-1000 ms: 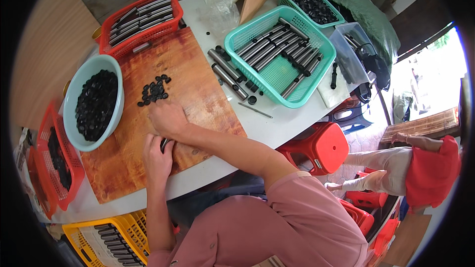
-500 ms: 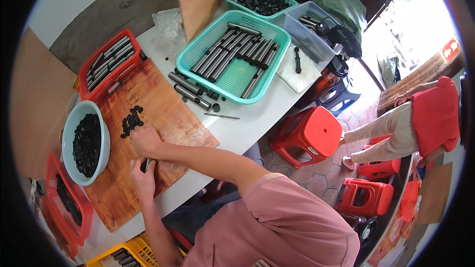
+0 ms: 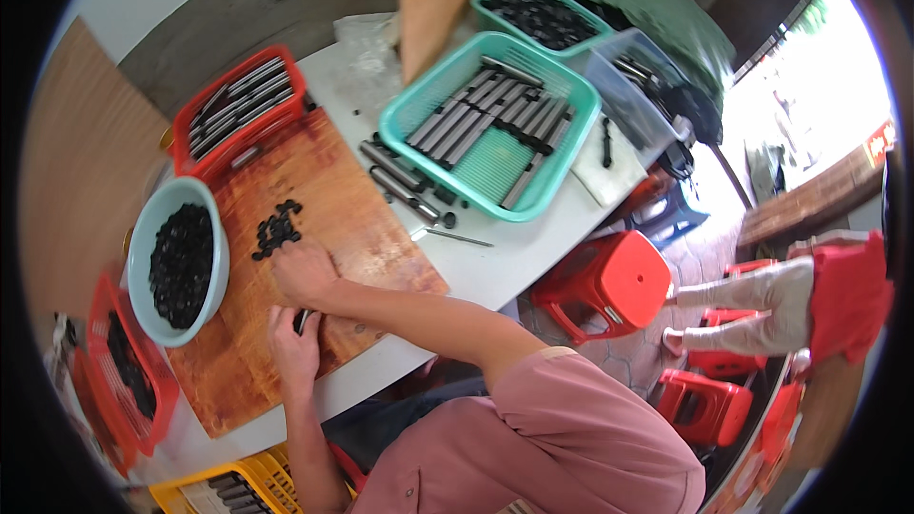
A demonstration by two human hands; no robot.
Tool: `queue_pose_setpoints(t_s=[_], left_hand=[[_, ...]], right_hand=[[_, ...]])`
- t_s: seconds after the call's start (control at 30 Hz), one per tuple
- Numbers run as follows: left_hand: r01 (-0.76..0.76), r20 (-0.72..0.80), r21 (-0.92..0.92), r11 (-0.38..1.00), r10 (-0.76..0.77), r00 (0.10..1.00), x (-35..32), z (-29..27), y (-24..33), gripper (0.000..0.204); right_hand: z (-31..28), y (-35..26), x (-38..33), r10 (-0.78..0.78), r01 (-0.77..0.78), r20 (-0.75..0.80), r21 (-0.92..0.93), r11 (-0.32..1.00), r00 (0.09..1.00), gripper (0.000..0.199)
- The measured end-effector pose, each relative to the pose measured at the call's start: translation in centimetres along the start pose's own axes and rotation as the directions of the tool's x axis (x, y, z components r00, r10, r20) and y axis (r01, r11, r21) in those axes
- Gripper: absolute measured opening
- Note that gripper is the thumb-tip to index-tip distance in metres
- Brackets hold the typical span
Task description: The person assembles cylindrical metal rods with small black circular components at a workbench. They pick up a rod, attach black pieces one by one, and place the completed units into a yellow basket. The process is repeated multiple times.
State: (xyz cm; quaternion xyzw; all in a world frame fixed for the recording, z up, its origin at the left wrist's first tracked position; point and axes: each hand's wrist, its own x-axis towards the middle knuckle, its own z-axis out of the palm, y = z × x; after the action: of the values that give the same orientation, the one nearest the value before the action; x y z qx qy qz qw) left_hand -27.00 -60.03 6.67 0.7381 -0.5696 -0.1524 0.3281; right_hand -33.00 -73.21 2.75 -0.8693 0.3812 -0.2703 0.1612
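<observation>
Both hands have stayed on the wooden board [image 3: 362, 228] since half a second ago, the right still by the small heap, while the view itself has swung a little so the trays sit lower and nearer the middle.

From the head view, the right hand [image 3: 303, 271] lies flat-ish on the board, its fingers [image 3: 282, 255] curled down just below a small heap of black parts [image 3: 275, 227]; the heap sits just beyond the fingertips, touching them or nearly so, and whether they pinch a piece I cannot tell. The left hand [image 3: 293, 347] rests just behind the right, close to the near edge of the board, its fingers closed round a small dark piece [image 3: 301, 320] that pokes out between the two hands.

To the left of the board stands a pale blue bowl [image 3: 143, 228] full of the same black parts. Beyond it, at the far corner of the board, is a red basket [image 3: 249, 114] holding grey rods. On the white surface [image 3: 533, 247] to the right sits a teal basket [image 3: 457, 67] with more grey rods, and a few loose rods [image 3: 405, 186] lie between it and the board. A second teal basket [image 3: 543, 14] of dark pieces sits farther back. Red stools [image 3: 605, 281] stand on the floor beside the surface, and another person in red [image 3: 838, 295] sits well apart at the right edge.
</observation>
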Motion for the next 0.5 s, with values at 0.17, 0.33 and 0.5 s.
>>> queue_pose_setpoints(t_s=[0.17, 0.33, 0.5], left_hand=[[-0.080, -0.075, 0.061, 0.995, 0.084, 0.994, -0.8, 0.6, 0.5, 0.020], [-0.103, -0.138, 0.120, 0.987, 0.119, 0.983, -1.5, 0.5, 0.6, 0.020], [-0.109, -0.119, 0.136, 0.985, 0.126, 0.985, -0.4, 0.2, -0.5, 0.024]], right_hand=[[-1.1, -0.3, -0.3, 0.046, -0.048, 0.052, 0.046, 0.998, 0.998, 0.012], [0.4, -0.2, -0.2, 0.018, -0.015, -0.041, 0.060, 0.998, 0.999, 0.013], [-0.9, -0.2, 1.5, 0.290, -0.309, 0.113, 0.226, 0.924, 0.950, 0.034]])
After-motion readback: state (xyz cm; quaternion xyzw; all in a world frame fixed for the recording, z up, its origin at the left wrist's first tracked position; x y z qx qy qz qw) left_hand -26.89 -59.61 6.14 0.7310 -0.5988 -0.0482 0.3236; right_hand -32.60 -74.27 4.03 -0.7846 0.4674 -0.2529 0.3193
